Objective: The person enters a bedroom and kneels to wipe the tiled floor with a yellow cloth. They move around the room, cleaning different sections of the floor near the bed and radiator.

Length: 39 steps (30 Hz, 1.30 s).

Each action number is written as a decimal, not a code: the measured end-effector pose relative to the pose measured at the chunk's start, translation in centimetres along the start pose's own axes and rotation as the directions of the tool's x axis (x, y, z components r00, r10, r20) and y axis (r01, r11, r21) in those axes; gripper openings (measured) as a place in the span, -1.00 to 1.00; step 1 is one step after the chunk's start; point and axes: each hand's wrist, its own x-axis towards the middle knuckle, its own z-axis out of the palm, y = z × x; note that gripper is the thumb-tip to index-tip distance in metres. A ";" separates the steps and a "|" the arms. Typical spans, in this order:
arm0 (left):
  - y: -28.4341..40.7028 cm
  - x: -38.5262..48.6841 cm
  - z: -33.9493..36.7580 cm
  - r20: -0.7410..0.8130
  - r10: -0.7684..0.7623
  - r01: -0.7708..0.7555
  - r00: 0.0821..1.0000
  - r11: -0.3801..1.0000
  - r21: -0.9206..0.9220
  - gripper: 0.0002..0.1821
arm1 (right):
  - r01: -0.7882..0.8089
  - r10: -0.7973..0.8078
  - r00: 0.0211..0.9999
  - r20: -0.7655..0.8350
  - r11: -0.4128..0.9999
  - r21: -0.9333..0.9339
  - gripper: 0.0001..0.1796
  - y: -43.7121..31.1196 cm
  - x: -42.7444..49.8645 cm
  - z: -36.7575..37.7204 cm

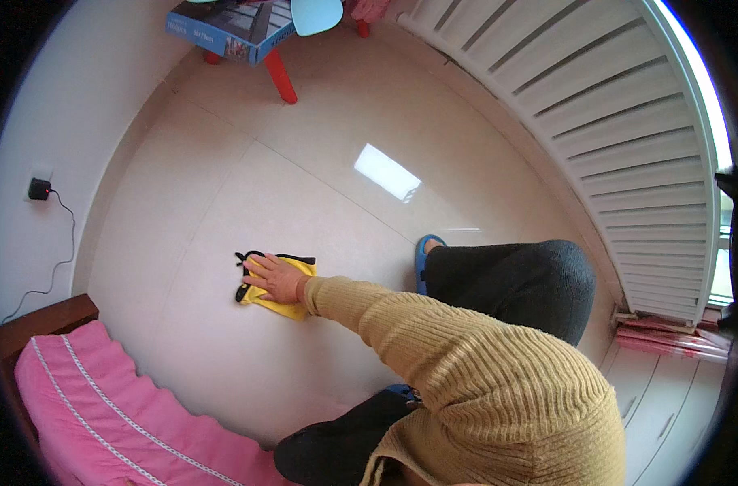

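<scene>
My right hand [276, 278] lies palm down on a yellow cloth [290, 310] with black edging, its fingers spread. The cloth rests on the glossy beige tile floor [223, 364], and black strips or ties stick out at its far left side. The fingers lie over the cloth without visibly gripping it; part of it is hidden under the palm. A ribbed tan sleeve [466, 358] covers that arm, which reaches across from the right. My left hand is out of view.
A blue slipper [421, 273] is on one foot. Pink ruffled fabric [120, 401] hangs at the lower left. A black plug adapter [39, 189] with a cable is on the wall. A red-legged piece of furniture [281, 76] bears a blue box [217, 39]. A white radiator [618, 164] lines the right.
</scene>
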 end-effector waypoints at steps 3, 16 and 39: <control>5.8 -1.2 1.4 0.143 -0.001 0.005 0.990 1.000 -0.027 0.00 | 0.111 -0.110 0.994 0.015 0.991 -0.076 -0.36 1.7 0.6 -0.4; 56.2 0.1 -4.5 0.867 0.271 0.214 0.418 0.898 -0.384 0.42 | -0.373 0.357 0.892 -0.276 0.928 -0.007 -0.37 18.7 5.5 -10.1; 55.4 -2.6 0.6 0.849 0.335 0.111 0.408 0.905 -0.411 0.59 | -0.621 0.528 0.672 -0.520 0.784 -0.007 -0.40 38.3 4.1 -23.0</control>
